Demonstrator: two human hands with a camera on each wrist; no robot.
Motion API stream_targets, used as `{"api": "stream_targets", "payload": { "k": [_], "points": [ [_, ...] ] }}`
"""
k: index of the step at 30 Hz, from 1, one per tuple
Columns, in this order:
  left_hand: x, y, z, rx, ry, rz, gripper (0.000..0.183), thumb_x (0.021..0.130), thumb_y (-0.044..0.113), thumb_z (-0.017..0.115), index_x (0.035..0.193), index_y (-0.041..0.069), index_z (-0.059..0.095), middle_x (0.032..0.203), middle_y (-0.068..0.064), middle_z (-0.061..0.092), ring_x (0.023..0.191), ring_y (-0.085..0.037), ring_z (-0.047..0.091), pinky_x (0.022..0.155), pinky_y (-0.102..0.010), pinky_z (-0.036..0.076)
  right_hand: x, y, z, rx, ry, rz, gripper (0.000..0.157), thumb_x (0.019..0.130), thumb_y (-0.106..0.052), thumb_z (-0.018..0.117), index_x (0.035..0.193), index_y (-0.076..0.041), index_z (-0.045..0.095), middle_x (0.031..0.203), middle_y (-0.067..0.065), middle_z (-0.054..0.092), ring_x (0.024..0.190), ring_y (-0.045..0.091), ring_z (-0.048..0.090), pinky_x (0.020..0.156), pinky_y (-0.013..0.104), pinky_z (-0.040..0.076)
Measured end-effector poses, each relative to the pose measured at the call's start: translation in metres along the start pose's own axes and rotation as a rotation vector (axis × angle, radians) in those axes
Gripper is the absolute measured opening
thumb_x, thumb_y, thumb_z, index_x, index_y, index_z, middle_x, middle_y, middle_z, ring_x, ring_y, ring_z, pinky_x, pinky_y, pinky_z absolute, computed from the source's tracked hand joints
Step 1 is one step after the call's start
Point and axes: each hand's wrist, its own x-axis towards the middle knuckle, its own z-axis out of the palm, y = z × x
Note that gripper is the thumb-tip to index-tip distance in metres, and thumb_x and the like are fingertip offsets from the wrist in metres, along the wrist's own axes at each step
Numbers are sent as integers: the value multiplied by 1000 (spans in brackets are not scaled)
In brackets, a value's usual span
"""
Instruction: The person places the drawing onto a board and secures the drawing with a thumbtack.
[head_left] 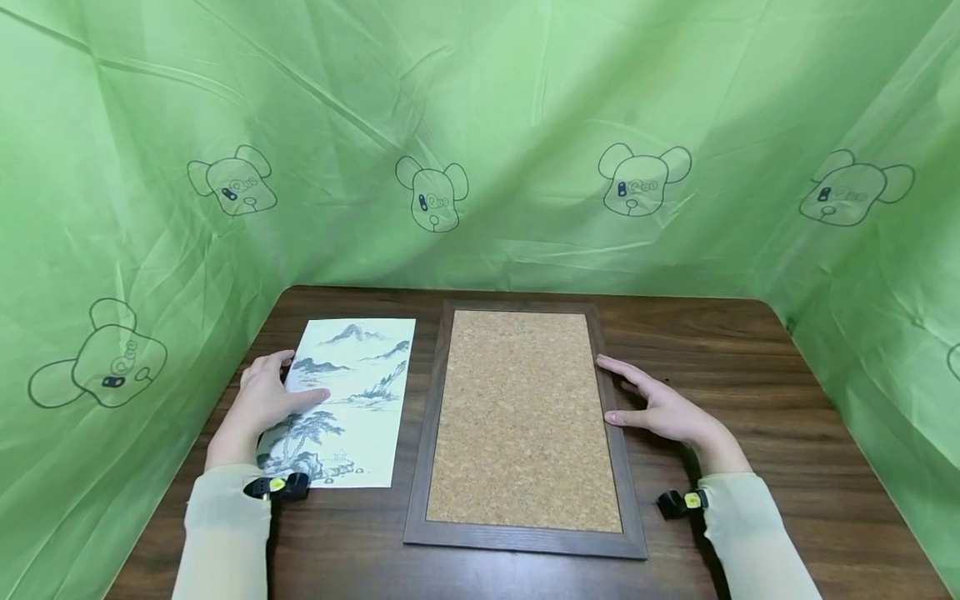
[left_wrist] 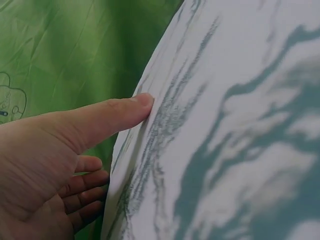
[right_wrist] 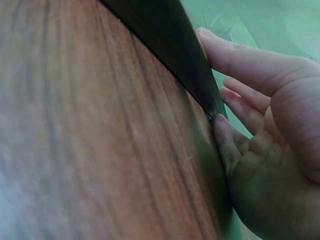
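Observation:
On the left of the table lies a sheet of paper (head_left: 371,404) printed with a blue-grey ink landscape of mountains and trees. My left hand (head_left: 266,396) rests at its left edge; the thumb (left_wrist: 115,117) lies straight across the printed face, and the other fingers are beside the edge. A cork board (head_left: 525,417) in a dark wooden frame (head_left: 525,540) lies flat in the middle. Against the frame's right side, my right hand (head_left: 667,408) touches with thumb and fingertips, the fingers spread. The right wrist view shows the frame's dark side (right_wrist: 175,50) by the fingers.
Both things lie on a brown wood-grain table (head_left: 750,367). Green cloth (head_left: 510,100) with printed bear-head outlines hangs around the back and both sides. A small black camera sits on each wrist.

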Motion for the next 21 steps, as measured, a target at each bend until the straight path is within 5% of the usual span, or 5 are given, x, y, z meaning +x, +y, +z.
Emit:
{"api": "stream_targets", "payload": {
  "k": [21],
  "points": [
    [2,-5,7,-12,77,19,81,95,47,87,150,-6,60,149,-37,50,138,-58,43,111,-75,36,0,3,0,-13,5,25,95,97,-30,87,174,-22,32,181,7,25,164,40,22,117,10,27]
  ]
}}
